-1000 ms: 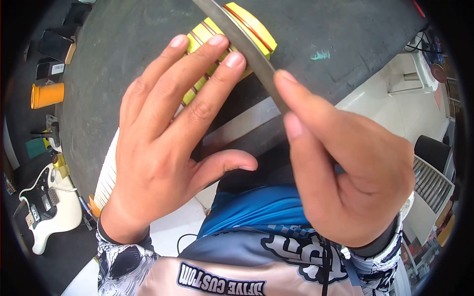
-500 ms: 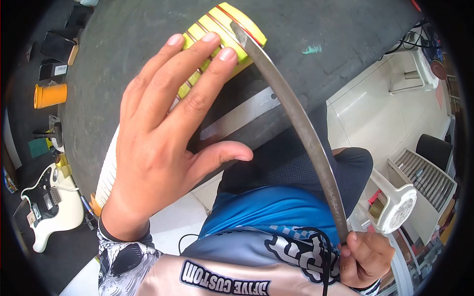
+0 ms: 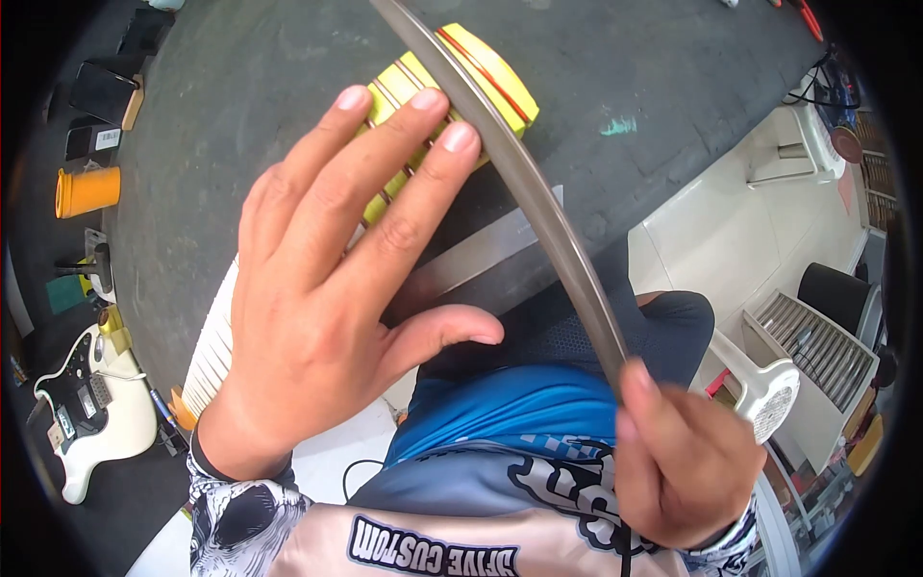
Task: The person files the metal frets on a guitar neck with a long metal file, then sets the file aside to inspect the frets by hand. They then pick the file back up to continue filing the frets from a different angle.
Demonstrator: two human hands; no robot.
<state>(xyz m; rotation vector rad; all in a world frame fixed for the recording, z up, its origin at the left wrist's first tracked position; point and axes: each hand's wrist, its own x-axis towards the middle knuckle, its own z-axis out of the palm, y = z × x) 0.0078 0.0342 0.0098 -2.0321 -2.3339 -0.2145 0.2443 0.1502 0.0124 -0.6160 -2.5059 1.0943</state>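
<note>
A long, curved metal file (image 3: 548, 216) runs from the top edge down to my right hand (image 3: 685, 462), which pinches its lower end between thumb and fingers. The file's upper part crosses a yellow-taped guitar fretboard (image 3: 495, 77) with bare metal fret lines. My left hand (image 3: 327, 279) lies spread over the fretboard, fingertips just left of the file, thumb stretched out to the right. Below the left hand's fingers a white stretch of the neck (image 3: 213, 337) shows. A flat steel ruler (image 3: 481, 252) lies under the neck, partly hidden.
A dark work mat (image 3: 635, 58) covers the table. An orange cup (image 3: 88, 191), phones (image 3: 104, 93) and a white guitar body (image 3: 120, 413) are at the left. White stools (image 3: 764, 389) stand on the floor at the right.
The file first slid down toward my body with my right hand, then moved back up across the fretboard. My left hand stays spread on the neck.
</note>
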